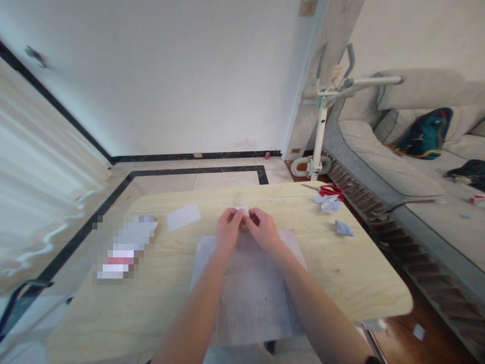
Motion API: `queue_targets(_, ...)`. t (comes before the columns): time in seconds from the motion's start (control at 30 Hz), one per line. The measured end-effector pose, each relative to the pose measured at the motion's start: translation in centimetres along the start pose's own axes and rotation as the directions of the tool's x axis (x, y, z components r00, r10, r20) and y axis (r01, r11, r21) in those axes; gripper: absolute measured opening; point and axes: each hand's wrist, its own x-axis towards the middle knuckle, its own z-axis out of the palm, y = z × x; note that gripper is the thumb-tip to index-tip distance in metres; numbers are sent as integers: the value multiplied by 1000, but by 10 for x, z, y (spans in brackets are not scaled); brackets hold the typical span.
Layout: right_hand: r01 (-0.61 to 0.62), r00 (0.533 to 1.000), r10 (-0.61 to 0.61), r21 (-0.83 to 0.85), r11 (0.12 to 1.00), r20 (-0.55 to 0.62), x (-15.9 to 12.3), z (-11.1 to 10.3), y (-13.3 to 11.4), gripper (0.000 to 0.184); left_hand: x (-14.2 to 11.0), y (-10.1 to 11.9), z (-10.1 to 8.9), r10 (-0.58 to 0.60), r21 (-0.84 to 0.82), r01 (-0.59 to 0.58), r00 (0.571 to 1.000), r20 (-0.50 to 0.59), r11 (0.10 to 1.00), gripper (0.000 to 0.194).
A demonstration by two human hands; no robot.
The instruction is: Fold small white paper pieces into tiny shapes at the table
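Observation:
A small piece of white paper [241, 208] is pinched between my two hands, just past the far edge of a large printed sheet [253, 293]. My left hand [228, 230] has its thumb and fingers closed on the paper's left side. On the right side, my right hand [263, 227] grips it the same way. The fingers cover most of the paper, so its folds cannot be made out. Both forearms reach over the printed sheet, which lies flat on the wooden table [348, 283].
Left of my hands lies a blank white sheet [184, 218], with a blurred-out item [127, 247] nearer the table's left edge. At the right are red-handled scissors [331, 191], crumpled paper pieces [329, 204] and a folded paper piece [343, 228]. A grey sofa [390, 162] stands beyond.

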Motion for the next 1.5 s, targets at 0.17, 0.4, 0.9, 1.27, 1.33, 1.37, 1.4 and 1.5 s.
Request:
queue_targets(0.17,4,1000,-4,35,999,-7,1,2,4,18,-1,3,0,-9,-11,10,1000,23,1000,24)
queue_targets(0.4,-20,1000,21,121,992,-5,3,3,8,23,-1,2,1,-16,-61,18,999,28,998,24)
queue_targets(0.9,-36,999,35,97,995,5,3,-1,4,27,1,0,-1,-79,-67,86,992,97,994,28)
queue_targets(1.27,-69,991,109,397,915,-78,5,3,8,21,-2,7,-3,99,125,-105,993,58,987,24)
queue_targets(1.33,-91,987,142,464,881,-76,7,3,9,21,-2,6,-2,104,167,-118,991,88,979,25)
queue_targets(1.37,-105,985,157,486,868,-67,8,2,9,21,-1,7,-1,97,186,-117,989,111,976,26)
queue_targets(1.4,-121,983,175,504,855,-61,10,1,10,20,0,7,-1,88,202,-115,987,137,973,27)
queue_targets(1.5,-193,961,273,581,790,-52,13,-1,12,22,-1,12,-2,133,261,-169,979,151,950,28)
